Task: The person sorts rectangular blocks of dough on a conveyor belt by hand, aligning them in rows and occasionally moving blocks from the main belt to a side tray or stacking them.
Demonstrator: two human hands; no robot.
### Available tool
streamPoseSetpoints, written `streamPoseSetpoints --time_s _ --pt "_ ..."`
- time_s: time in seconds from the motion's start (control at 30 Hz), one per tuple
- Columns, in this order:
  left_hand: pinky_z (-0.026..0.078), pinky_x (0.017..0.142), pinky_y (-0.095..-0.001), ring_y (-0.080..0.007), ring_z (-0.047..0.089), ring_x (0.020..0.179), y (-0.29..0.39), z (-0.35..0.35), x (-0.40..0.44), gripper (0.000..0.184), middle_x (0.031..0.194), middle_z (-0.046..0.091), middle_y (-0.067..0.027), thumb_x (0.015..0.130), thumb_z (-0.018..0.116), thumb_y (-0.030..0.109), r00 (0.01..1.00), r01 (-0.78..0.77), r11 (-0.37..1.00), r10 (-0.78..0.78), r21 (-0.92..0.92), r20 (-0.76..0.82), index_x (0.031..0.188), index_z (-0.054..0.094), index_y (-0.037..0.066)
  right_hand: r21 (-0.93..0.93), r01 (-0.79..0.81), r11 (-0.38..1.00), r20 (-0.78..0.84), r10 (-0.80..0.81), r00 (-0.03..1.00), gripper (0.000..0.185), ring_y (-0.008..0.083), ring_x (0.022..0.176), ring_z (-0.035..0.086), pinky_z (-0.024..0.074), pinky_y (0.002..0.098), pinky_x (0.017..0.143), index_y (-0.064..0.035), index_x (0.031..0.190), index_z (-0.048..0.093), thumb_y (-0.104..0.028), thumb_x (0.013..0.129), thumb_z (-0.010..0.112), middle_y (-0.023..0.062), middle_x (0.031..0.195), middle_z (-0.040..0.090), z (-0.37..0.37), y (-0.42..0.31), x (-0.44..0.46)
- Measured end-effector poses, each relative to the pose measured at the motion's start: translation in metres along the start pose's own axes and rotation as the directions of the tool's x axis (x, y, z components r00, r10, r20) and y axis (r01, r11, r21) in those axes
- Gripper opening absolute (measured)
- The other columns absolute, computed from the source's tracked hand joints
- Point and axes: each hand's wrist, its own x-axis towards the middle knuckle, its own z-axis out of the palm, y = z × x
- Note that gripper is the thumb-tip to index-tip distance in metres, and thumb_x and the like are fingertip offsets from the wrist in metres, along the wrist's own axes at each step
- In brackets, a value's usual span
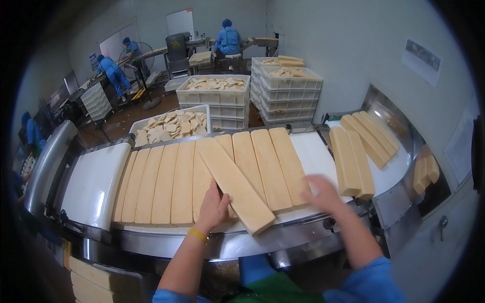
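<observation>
Long pale loaves (163, 184) lie side by side across a white conveyor belt. One loaf (237, 187) rests aslant on top of the row, its near end towards the belt's front edge. Against the left side of this slanted loaf is my left hand (214, 204), fingers partly under it and thumb along its edge. My right hand (323, 194), blurred by motion, is beside the rightmost loaf of the row; whether it touches that loaf is unclear, and its fingers are smeared.
More loaves (348, 161) lie on the curved belt at right. Behind the conveyor stand white crates (230, 96) of broken pieces and stacked crates (288, 96). Several people in blue (228, 41) are farther back. Metal rails (283, 252) edge the belt; more loaves (101, 275) lie at lower left.
</observation>
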Motion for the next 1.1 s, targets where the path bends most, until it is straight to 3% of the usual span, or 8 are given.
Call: streamPoseSetpoints --time_s 0.23,0.33,0.43,0.47,0.7,0.9,1.03,1.1 --pt "0.043 0.089 -0.0488 -0.0454 0.054 0.101 0.0 0.008 0.003 0.065 0.111 0.059 -0.0263 0.082 0.061 0.03 0.998 0.062 0.989 -0.06 0.133 -0.023 0.132 0.035 -0.004 -0.549 -0.557 0.623 -0.382 0.406 0.83 0.078 0.0369 0.134 0.034 0.0308 0.0426 0.11 0.0035 0.137 0.04 -0.035 0.075 0.068 0.0268 0.144 0.034 -0.016 0.126 -0.023" --pt "0.042 0.089 -0.0491 -0.0449 0.054 0.101 0.013 0.004 0.002 0.067 0.109 0.061 -0.0255 0.082 0.061 0.031 0.997 0.067 0.993 -0.064 0.095 -0.032 0.133 0.035 -0.004 -0.379 -0.72 0.581 -0.237 0.691 0.682 0.079 0.034 0.131 0.042 0.0347 0.0395 0.108 0.0046 0.138 0.039 -0.033 0.075 0.068 0.0258 0.141 0.041 -0.016 0.044 0.002" --pt "0.042 0.089 -0.0495 -0.0449 0.054 0.099 0.014 0.001 0.001 0.068 0.11 0.06 -0.0255 0.082 0.061 0.032 0.998 0.04 0.995 -0.035 0.095 -0.055 0.133 0.035 -0.004 0.338 -0.522 0.783 -0.102 0.581 0.807 0.077 0.0314 0.123 0.052 0.04 0.0367 0.103 0.0064 0.138 0.039 -0.029 0.077 0.067 0.0239 0.132 0.052 -0.003 0.111 -0.016" --pt "0.042 0.089 -0.0496 -0.0449 0.054 0.099 0.015 -0.001 0.001 0.069 0.111 0.06 -0.0255 0.082 0.061 0.033 0.998 0.037 0.997 -0.034 0.066 -0.049 0.133 0.035 -0.004 0.538 -0.592 0.601 0.146 0.625 0.767 0.074 0.0289 0.116 0.058 0.043 0.0341 0.099 0.0072 0.139 0.038 -0.025 0.078 0.065 0.0228 0.126 0.058 -0.012 0.152 -0.021" --pt "0.04 0.093 -0.0487 -0.0435 0.053 0.105 0.01 -0.004 -0.002 0.072 0.118 0.058 -0.0242 0.082 0.059 0.037 0.997 0.077 0.987 -0.073 0.142 -0.033 0.137 0.033 -0.003 0.054 -0.345 0.937 -0.067 0.348 0.935 0.073 0.0305 0.116 0.055 0.0438 0.038 0.098 0.0005 0.136 0.044 -0.022 0.073 0.075 0.0203 0.125 0.057 0.022 0.038 -0.004" --pt "0.04 0.094 -0.0484 -0.0422 0.052 0.106 0.001 -0.009 -0.004 0.078 0.121 0.057 -0.0233 0.081 0.059 0.038 0.996 0.09 0.987 -0.087 0.135 -0.03 0.142 0.029 -0.001 0.197 -0.283 0.939 -0.055 0.299 0.953 0.061 0.0357 0.109 0.056 0.0454 0.0418 0.095 0.0013 0.118 0.057 -0.023 0.066 0.079 0.0214 0.113 0.059 0.011 0.104 -0.019" --pt "0.039 0.094 -0.0472 -0.0415 0.052 0.106 0.006 -0.014 -0.007 0.073 0.12 0.057 -0.0237 0.082 0.059 0.037 0.992 0.124 0.978 -0.123 0.167 -0.018 0.14 0.034 -0.001 -0.45 -0.63 0.634 -0.502 0.404 0.765 0.061 0.034 0.11 0.058 0.0463 0.0415 0.094 -0.0013 0.118 0.059 -0.024 0.064 0.079 0.0206 0.115 0.061 -0.075 0.134 -0.044" --pt "0.038 0.095 -0.0465 -0.0411 0.052 0.107 0.013 -0.018 -0.004 0.07 0.12 0.057 -0.0243 0.083 0.058 0.036 0.991 0.125 0.972 -0.132 0.199 0.022 0.139 0.037 -0.001 -0.141 -0.71 0.69 -0.385 0.622 0.681 0.059 0.0343 0.109 0.059 0.0471 0.0418 0.093 -0.0011 0.117 0.059 -0.022 0.065 0.076 0.0206 0.115 0.062 -0.09 0.169 -0.055"
